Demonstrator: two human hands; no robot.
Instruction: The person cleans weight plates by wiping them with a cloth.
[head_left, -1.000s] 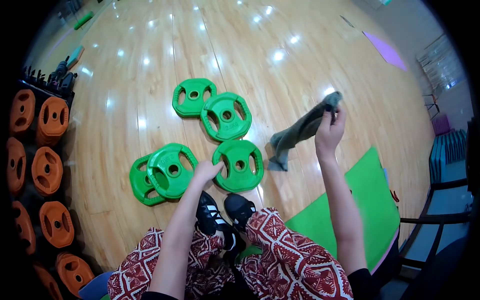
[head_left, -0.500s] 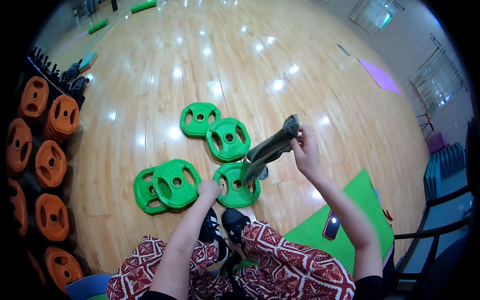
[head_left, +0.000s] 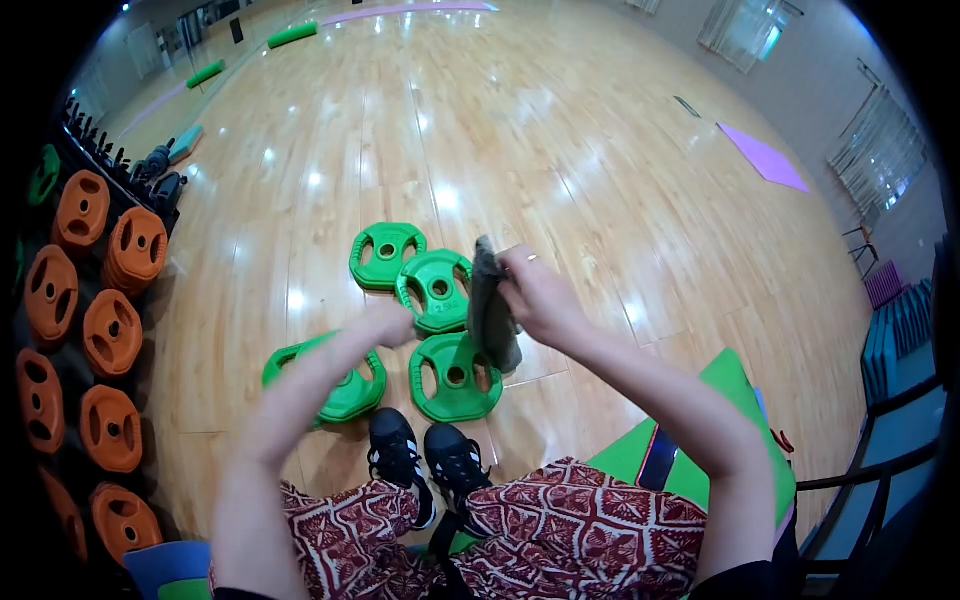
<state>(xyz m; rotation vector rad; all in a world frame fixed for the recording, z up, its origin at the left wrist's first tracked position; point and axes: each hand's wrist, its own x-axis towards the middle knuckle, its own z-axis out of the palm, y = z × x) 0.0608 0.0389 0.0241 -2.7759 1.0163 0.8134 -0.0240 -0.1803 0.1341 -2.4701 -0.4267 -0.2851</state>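
A grey cloth (head_left: 492, 315) hangs from my right hand (head_left: 540, 295), whose fingers are pinched on its upper part. It covers the right edges of the nearer green weight plate (head_left: 428, 372) and of the middle green weight plate (head_left: 438, 312). Blurred by motion, my left hand (head_left: 388, 324) hovers left of these two, and its fingers cannot be made out. Below it, partly behind my left forearm, lie overlapping green plates (head_left: 362, 398). Another green plate (head_left: 368, 270) is farthest from me, its edge under the middle one.
Orange weight plates (head_left: 112, 428) line a rack at the left. On my right, a phone (head_left: 658, 458) rests on a green mat (head_left: 735, 390). My shoes (head_left: 450, 460) are close to the plates. A purple mat (head_left: 760, 157) lies farther off on the wooden floor (head_left: 600, 140).
My right hand has moved left with the cloth, which now hangs more upright. My left hand has risen away from the left-hand plates, up and to the left.
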